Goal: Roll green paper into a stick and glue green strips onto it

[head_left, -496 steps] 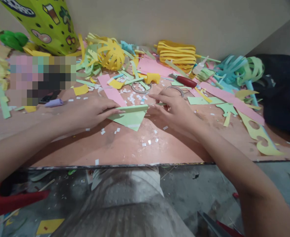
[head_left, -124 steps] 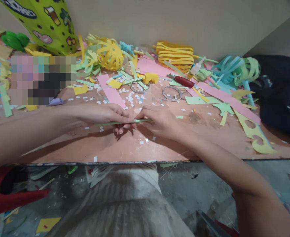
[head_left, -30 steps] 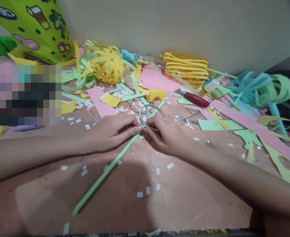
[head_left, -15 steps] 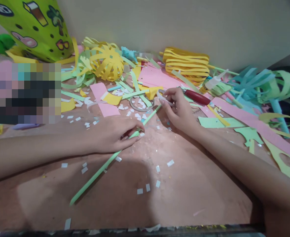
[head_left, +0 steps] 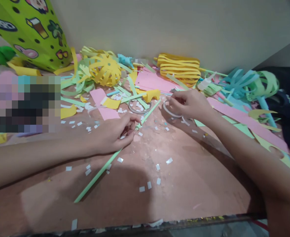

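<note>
A thin rolled green paper stick (head_left: 98, 176) lies slanted across the table, one end towards me. My left hand (head_left: 120, 133) rests on the table with its fingers curled around the stick's middle, hiding part of it. Further right, my right hand (head_left: 188, 103) pinches a narrow white roll of tape (head_left: 170, 113), held just beyond the stick's far end. Another roll of tape (head_left: 137, 112), greyish, lies flat to the left of that end. Small white paper bits (head_left: 158, 167) are scattered around both hands.
Behind my hands lie pink paper (head_left: 150, 80), a yellow paper-strip lantern (head_left: 179, 68), a yellow strip ball (head_left: 107, 69) and a glue bottle (head_left: 206, 82). Blue paper strips (head_left: 242, 80) sit at the right. A green patterned bag (head_left: 36, 36) stands back left against the wall.
My right hand has shifted slightly right with the tape roll and turned, now covering the red-handled tool. My left hand stays on the green stick. The view has shifted slightly.
</note>
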The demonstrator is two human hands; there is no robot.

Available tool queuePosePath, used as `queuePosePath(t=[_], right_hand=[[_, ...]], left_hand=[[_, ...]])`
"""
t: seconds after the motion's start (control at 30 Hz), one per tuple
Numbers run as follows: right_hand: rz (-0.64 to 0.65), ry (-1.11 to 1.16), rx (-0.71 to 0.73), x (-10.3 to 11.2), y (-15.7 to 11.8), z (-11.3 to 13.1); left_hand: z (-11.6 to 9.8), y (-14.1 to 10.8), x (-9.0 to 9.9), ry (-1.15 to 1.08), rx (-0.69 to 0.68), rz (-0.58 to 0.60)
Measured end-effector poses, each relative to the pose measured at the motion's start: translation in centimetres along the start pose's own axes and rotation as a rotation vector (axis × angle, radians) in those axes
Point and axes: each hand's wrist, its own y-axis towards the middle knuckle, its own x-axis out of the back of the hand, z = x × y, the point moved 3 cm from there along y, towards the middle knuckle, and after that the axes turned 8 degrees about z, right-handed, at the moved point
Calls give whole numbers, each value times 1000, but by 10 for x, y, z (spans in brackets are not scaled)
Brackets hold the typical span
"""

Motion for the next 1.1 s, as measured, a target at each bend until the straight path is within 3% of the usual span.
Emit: queuePosePath(t=[0.1,0.23,0.3,0.37,0.43,0.53,0.63,0.8,0.93,1.1], right_hand=[[-169,-138,-101,23,3,-19],[-646,-139,-167,54,4,-69],[-763,-157,-246,59,6,-96],[-760,-86,-353,55,11,-118],[-672,76,-466,44,18,-132],[-460,417,-560,24,27,-138],[-299,577,-555,14,35,-135],[-327,532,-555,11,39,-138],[-364,583,-545,4,36,-141],[-260,640,-525,2,38,-134]], left_hand=[[-3,1,1,23,-34,29],[-8,3,4,65,-86,58],[-10,5,5,99,-116,88],[-11,5,5,128,-136,123],[-11,5,6,123,-145,132],[-9,4,6,93,-174,117],[-9,3,6,89,-189,116],[-9,3,5,105,-96,117],[-13,3,2,204,-200,145],[-14,2,2,245,-282,155]])
